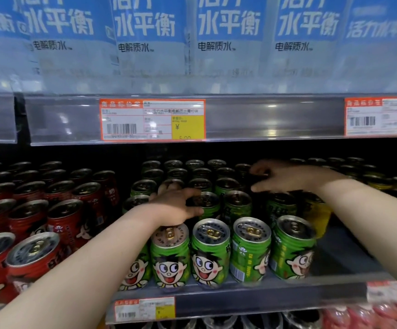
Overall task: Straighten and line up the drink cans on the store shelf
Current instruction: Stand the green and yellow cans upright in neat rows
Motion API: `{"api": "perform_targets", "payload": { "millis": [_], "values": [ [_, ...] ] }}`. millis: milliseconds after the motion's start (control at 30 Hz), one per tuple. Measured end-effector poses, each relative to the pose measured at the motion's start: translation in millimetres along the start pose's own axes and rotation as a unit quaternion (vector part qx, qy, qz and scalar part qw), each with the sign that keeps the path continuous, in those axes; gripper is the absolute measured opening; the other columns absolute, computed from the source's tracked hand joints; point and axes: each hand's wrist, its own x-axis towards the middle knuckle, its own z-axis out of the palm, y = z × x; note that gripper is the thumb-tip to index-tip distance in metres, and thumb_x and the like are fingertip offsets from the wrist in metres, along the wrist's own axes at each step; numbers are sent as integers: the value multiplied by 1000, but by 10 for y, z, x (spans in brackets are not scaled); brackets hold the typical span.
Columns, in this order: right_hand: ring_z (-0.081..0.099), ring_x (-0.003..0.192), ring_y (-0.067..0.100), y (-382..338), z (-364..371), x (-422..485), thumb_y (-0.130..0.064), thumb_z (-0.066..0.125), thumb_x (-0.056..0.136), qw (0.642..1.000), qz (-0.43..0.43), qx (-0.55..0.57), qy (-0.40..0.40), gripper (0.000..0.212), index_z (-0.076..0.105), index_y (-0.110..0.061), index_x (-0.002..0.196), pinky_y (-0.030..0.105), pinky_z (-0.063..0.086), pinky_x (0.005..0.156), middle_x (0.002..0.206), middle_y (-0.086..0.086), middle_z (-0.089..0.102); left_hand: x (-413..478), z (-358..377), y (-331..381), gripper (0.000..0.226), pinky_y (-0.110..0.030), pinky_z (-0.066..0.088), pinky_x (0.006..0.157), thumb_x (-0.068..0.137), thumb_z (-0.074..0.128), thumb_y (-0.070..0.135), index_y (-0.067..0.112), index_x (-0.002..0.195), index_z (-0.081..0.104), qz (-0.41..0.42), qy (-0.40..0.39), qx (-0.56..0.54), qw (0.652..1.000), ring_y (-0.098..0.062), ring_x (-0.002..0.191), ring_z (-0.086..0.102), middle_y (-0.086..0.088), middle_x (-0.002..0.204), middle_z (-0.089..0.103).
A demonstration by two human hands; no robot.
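Green drink cans with a cartoon face fill the middle shelf in several rows; the front row (210, 250) stands upright near the shelf lip (240, 298). My left hand (176, 206) reaches over the front row, its thumb and fingers curled round a green can (208, 203) in the second row. Deeper and to the right, my right hand (287, 178) curls thumb and fingers round a can (242, 169) in the dark back rows. The front-right green can (292, 248) leans slightly and sits a little apart from its neighbour.
Red cans (31, 224) crowd the shelf's left side. Yellow cans (317, 211) and more dark can tops stand to the right. A bare patch of shelf (344, 255) lies front right. Blue-labelled bottles (145, 32) line the shelf above, with price tags (152, 119) on its rail.
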Motion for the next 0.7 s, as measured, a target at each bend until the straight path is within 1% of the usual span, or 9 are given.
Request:
{"api": "perform_targets", "payload": {
  "millis": [33, 100, 167, 267, 333, 433, 533, 633, 700],
  "values": [
    [51, 94, 10, 60, -84, -30, -35, 67, 83, 999, 22, -24, 0, 53, 47, -18, 129, 15, 40, 79, 121, -2, 53, 3, 0, 4, 58, -45, 14, 113, 87, 47, 55, 46, 140, 25, -1, 0, 1, 1000, -33, 142, 6, -8, 154, 16],
    [50, 106, 16, 157, -153, -65, -40, 68, 81, 991, 67, -103, -49, 60, 45, -18, 132, 24, 42, 90, 129, 4, 52, 2, 0, 16, 58, -44, 14, 112, 88, 46, 55, 46, 141, 25, -3, 0, 4, 1000, -33, 141, 6, -8, 154, 17],
    [52, 115, 20, 167, -90, -108, -44, 70, 77, 979, 91, -161, -88, 68, 43, -19, 135, 27, 42, 95, 133, 4, 52, -2, 2, 19, 58, -44, 14, 112, 88, 46, 55, 46, 141, 25, -5, 3, 7, 1000, -33, 141, 7, -8, 154, 17],
    [53, 115, 21, 165, 34, -123, -45, 75, 71, 974, 90, -198, -59, 73, 44, -22, 134, 25, 43, 85, 132, 2, 53, -11, 6, 20, 58, -44, 15, 112, 88, 47, 54, 45, 141, 25, -3, 6, 5, 1000, -33, 141, 8, -8, 153, 18],
    [52, 115, 22, 177, 61, -111, -42, 76, 69, 969, 82, -224, -59, 76, 43, -22, 134, 23, 41, 80, 135, 2, 49, -19, 6, 22, 57, -43, 15, 112, 88, 47, 54, 45, 141, 26, -1, 8, 7, 1000, -33, 140, 9, -7, 152, 20],
    [51, 115, 21, 195, 52, -97, -38, 78, 68, 971, 76, -218, -66, 75, 43, -22, 133, 24, 42, 79, 136, 2, 48, -19, 9, 22, 57, -44, 15, 111, 88, 46, 54, 45, 141, 26, -2, 10, 10, 1000, -33, 141, 9, -7, 153, 20],
    [48, 117, 20, 152, 116, -81, -40, 78, 68, 982, 51, -173, -55, 72, 45, -23, 130, 28, 44, 89, 134, 2, 48, -18, 12, 20, 57, -44, 15, 111, 88, 46, 55, 45, 141, 25, -3, 10, 11, 1000, -33, 141, 9, -7, 153, 20],
    [47, 117, 18, 150, 140, -67, -41, 75, 73, 990, 33, -126, -55, 68, 43, -26, 132, 25, 40, 90, 134, 0, 46, -16, 14, 23, 57, -43, 15, 111, 89, 46, 54, 45, 141, 25, -5, 10, 11, 1000, -33, 141, 8, -7, 153, 20],
    [48, 113, 15, 208, 82, -23, -47, 66, 79, 994, 45, -77, -56, 61, 43, -27, 132, 22, 35, 89, 132, -2, 49, -16, 15, 21, 57, -44, 15, 111, 89, 45, 55, 45, 141, 25, -5, 10, 12, 1000, -32, 141, 7, -7, 153, 19]
  ]
}}
